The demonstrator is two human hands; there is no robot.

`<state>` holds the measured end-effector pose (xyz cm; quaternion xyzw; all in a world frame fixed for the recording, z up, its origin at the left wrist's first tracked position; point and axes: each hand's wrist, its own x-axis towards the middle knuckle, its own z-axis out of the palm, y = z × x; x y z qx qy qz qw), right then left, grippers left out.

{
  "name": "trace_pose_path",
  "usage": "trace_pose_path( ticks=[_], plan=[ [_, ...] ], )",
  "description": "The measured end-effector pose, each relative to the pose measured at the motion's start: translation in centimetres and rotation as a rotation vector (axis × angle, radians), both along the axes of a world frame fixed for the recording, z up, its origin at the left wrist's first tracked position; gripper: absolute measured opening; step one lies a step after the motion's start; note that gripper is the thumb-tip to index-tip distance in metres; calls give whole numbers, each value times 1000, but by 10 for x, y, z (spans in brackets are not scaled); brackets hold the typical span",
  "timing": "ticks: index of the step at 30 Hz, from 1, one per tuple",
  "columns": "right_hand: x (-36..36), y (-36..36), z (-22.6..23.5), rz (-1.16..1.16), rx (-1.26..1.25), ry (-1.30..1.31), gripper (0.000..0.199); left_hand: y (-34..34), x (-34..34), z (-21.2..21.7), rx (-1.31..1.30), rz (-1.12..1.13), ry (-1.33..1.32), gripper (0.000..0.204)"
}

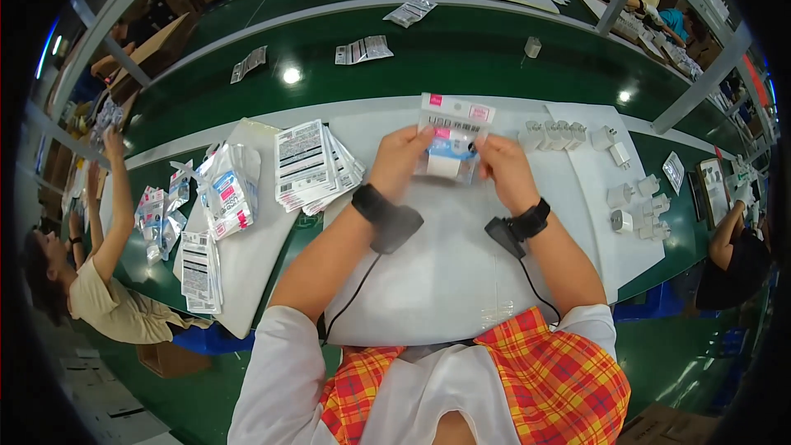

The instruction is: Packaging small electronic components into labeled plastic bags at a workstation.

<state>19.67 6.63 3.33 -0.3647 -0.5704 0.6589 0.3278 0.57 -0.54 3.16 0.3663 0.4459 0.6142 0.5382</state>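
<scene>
Between my two hands is a clear plastic packet [458, 115] with a printed card and a white block-shaped item low inside it. My left hand [400, 156] grips the packet's left edge, with the fingers closed. On its right edge my right hand [506, 166] pinches it. The packet is held up over the white work sheet [428, 255]. Left of my left hand lies a fanned stack of printed cards [306, 166]. White plug chargers [554, 135] stand in a row to the right of my right hand.
More white chargers [638, 208] are scattered at the right. A heap of filled packets [229, 189] and another card stack [199, 268] lie at the left. Beyond a metal rail, silver packets [364, 50] rest on the green conveyor belt [461, 62]. Co-workers sit at both sides.
</scene>
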Motion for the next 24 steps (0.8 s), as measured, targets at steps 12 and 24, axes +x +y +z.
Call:
trace_pose_path(
  ticks=[12,24],
  plan=[
    [32,-40,27,484,1141,-731,27,-38,-7,-18,172,-270,1310,33],
    [-10,-71,0,406,929,-650,4,-44,-4,-27,214,-262,1314,39]
  ],
)
